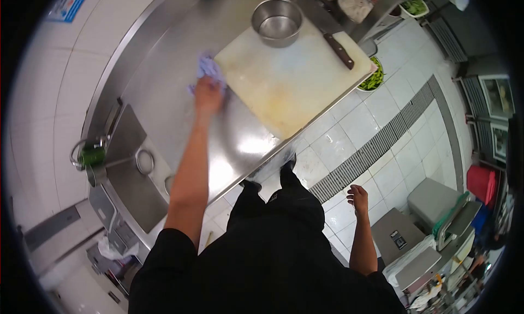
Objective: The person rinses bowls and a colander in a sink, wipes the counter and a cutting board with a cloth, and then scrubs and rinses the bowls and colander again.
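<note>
My left hand point(208, 97) is closed on a light purple cloth point(209, 69), pressed on the steel counter point(164, 68) just left of the cutting board. The white cutting board point(273, 85) has yellowish stains. On its far part stand a round metal bowl point(277, 22) and a knife with a brown handle point(339, 51), its blade pointing away. My right hand point(357, 198) hangs over the floor at my right side, fingers loosely curled and partly apart, with nothing visible in it.
A steel sink point(134, 191) lies at the left, with a green item point(91, 156) by its far corner. Green vegetables point(373, 75) sit in a container beyond the board's right edge. A drain grate point(376, 145) crosses the tiled floor. Grey bins point(397, 232) stand at the lower right.
</note>
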